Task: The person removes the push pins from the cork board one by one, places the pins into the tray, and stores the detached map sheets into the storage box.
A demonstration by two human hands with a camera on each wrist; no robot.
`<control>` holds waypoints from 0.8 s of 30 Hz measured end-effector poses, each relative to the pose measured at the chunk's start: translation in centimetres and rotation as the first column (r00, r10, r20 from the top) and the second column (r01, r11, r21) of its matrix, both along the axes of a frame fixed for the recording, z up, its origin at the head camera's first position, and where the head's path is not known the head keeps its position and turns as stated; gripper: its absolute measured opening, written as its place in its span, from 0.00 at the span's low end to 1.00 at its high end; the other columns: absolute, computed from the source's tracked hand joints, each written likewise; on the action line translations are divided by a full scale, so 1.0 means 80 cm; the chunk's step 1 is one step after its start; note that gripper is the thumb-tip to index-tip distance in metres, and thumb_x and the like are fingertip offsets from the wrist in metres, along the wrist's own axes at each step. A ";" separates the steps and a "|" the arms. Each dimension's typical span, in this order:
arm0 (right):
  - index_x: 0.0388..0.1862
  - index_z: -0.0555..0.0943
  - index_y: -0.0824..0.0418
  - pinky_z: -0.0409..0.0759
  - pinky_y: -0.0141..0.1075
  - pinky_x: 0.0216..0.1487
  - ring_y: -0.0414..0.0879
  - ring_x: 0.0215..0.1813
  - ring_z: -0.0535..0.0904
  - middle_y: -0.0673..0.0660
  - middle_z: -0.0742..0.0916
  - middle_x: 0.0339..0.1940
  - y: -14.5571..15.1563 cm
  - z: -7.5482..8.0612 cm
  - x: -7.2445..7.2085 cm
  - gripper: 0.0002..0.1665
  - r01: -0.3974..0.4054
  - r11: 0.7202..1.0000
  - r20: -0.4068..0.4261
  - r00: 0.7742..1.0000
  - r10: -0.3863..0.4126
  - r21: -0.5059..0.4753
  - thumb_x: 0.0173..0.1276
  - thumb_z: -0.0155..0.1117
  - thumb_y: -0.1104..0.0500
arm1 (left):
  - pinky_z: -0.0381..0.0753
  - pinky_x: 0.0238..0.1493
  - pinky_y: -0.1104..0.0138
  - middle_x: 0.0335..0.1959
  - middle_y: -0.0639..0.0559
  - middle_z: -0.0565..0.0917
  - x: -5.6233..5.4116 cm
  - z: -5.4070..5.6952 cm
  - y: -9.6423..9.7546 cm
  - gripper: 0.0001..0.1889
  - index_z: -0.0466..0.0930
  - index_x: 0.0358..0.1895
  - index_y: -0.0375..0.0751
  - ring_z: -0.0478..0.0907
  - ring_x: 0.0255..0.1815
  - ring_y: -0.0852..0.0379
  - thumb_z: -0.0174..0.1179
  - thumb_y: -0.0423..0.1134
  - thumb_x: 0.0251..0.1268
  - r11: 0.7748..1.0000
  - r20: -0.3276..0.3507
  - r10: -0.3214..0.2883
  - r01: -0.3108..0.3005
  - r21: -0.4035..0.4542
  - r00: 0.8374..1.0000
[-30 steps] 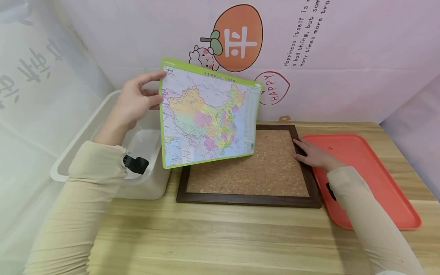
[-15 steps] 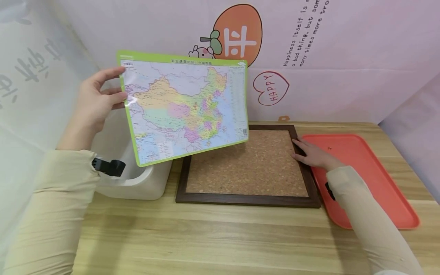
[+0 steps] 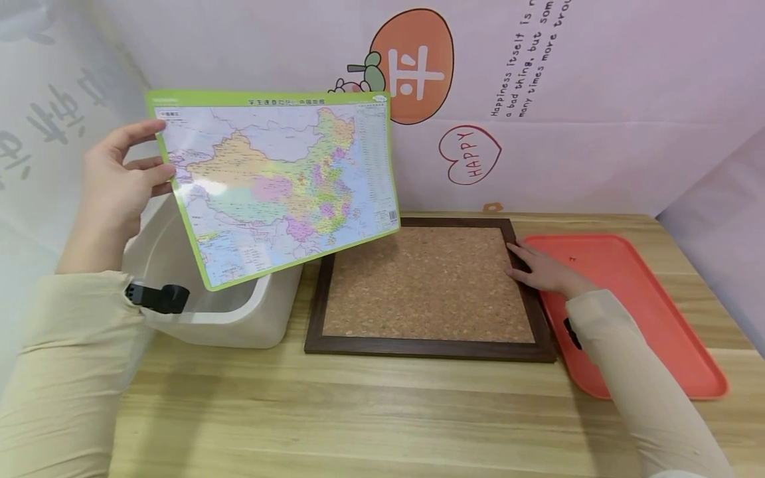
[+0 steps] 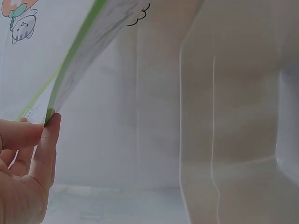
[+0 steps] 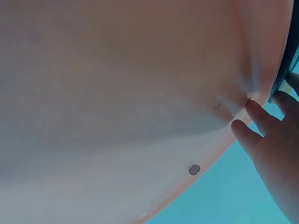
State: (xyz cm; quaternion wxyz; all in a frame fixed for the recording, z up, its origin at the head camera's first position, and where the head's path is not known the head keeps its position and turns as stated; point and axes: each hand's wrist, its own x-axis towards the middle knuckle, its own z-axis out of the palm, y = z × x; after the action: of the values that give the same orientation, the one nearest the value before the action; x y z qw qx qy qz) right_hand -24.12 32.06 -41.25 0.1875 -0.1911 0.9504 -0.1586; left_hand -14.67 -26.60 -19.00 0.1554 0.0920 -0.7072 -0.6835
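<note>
A map sheet [image 3: 281, 179] with a green border hangs tilted in the air, partly over a white plastic bin and the left part of a cork board. My left hand [image 3: 122, 176] pinches its left edge between thumb and fingers. The left wrist view shows the sheet [image 4: 77, 51] nearly edge-on above that hand [image 4: 28, 163]. On the table lies the cork board [image 3: 430, 292] in a dark wooden frame. My right hand [image 3: 546, 269] rests on the frame's right side, fingers extended. In the right wrist view the right hand [image 5: 275, 135] shows beside the tray's rim.
The white bin [image 3: 263, 312] stands left of the board. At right a red tray [image 3: 639, 318] touches or nearly touches the frame, with a tiny metal piece [image 3: 572, 259] in it. A printed cloth wall [image 3: 597, 153] closes the back of the wooden table [image 3: 358, 418].
My left hand has carried the map sheet leftward, off most of the cork board and over the bin; its face has turned more toward the head camera. The right hand has stayed on the frame.
</note>
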 end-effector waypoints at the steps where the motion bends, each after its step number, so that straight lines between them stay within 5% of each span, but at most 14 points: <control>1: 0.77 0.45 0.66 0.51 0.70 0.67 0.77 0.72 0.46 0.75 0.48 0.76 -0.001 0.000 0.000 0.47 0.002 1.000 0.002 1.000 -0.002 -0.003 0.74 0.47 0.39 | 0.80 0.27 0.79 0.58 0.62 0.71 0.001 0.000 -0.002 0.31 0.75 0.62 0.50 0.76 0.35 0.66 0.49 0.16 0.60 1.000 -0.008 0.008 -0.009 0.000 1.000; 5: 0.77 0.44 0.66 0.51 0.69 0.68 0.77 0.73 0.46 0.75 0.47 0.76 -0.002 0.000 0.000 0.47 0.006 1.000 0.007 1.000 -0.006 -0.009 0.74 0.47 0.39 | 0.80 0.26 0.79 0.56 0.62 0.71 0.006 -0.001 -0.012 0.31 0.76 0.60 0.48 0.77 0.33 0.67 0.49 0.14 0.59 0.999 -0.036 0.043 -0.043 0.006 0.998; 10: 0.77 0.44 0.66 0.51 0.69 0.68 0.76 0.73 0.46 0.75 0.47 0.76 -0.002 0.000 0.000 0.47 0.011 1.000 0.005 1.000 -0.011 -0.011 0.74 0.47 0.40 | 0.78 0.25 0.82 0.58 0.64 0.70 0.012 0.001 -0.023 0.31 0.75 0.61 0.52 0.75 0.34 0.69 0.49 0.16 0.60 0.990 0.006 0.124 -0.124 -0.070 0.992; 15: 0.77 0.44 0.66 0.51 0.70 0.68 0.77 0.73 0.46 0.75 0.47 0.76 -0.002 0.000 -0.001 0.47 0.011 1.000 0.005 1.000 -0.011 -0.006 0.74 0.47 0.40 | 0.77 0.26 0.84 0.60 0.67 0.69 0.017 0.002 -0.033 0.33 0.73 0.63 0.56 0.72 0.37 0.70 0.48 0.17 0.62 0.970 0.058 0.205 -0.194 -0.149 0.977; 24: 0.77 0.45 0.66 0.51 0.69 0.68 0.76 0.73 0.46 0.75 0.47 0.76 -0.003 0.001 0.001 0.47 0.008 1.000 0.006 1.000 -0.008 -0.007 0.74 0.46 0.39 | 0.74 0.26 0.87 0.60 0.70 0.68 0.024 0.005 -0.050 0.31 0.73 0.62 0.61 0.70 0.37 0.72 0.47 0.20 0.65 0.934 0.042 0.324 -0.313 -0.174 0.945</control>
State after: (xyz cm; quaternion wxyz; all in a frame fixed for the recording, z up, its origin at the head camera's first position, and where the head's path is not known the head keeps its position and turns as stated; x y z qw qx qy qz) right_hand -24.06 31.79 -41.20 0.1888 -0.1874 0.9501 -0.1630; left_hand -12.74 -30.60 -18.61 0.2464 0.2159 -0.7421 -0.5848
